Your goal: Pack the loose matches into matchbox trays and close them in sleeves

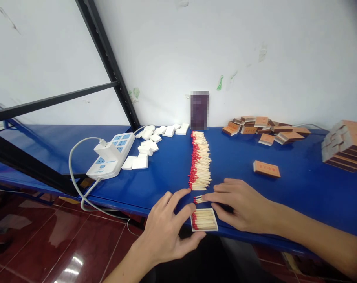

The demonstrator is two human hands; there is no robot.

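Note:
A white matchbox tray (216,225) full of red-headed matches sits at the table's front edge. My left hand (169,226) curves around its left side, thumb along the near edge and a finger at the far left corner. Its index fingertip reaches the near end of a long row of loose matches (202,161). Between row and tray lie a few separate matches (198,199), heads to the left. My right hand (240,202) rests its index fingertip on their bare ends. Its thumb stays apart, just right of the tray, and the fingers are spread.
White empty-looking trays (140,163) lie scattered on the left beside a power strip (116,153) with a plugged-in adapter and cable. Orange matchbox sleeves (266,169) are heaped at the back right, with a stacked block (346,145) farther right. A black frame post (110,63) stands left.

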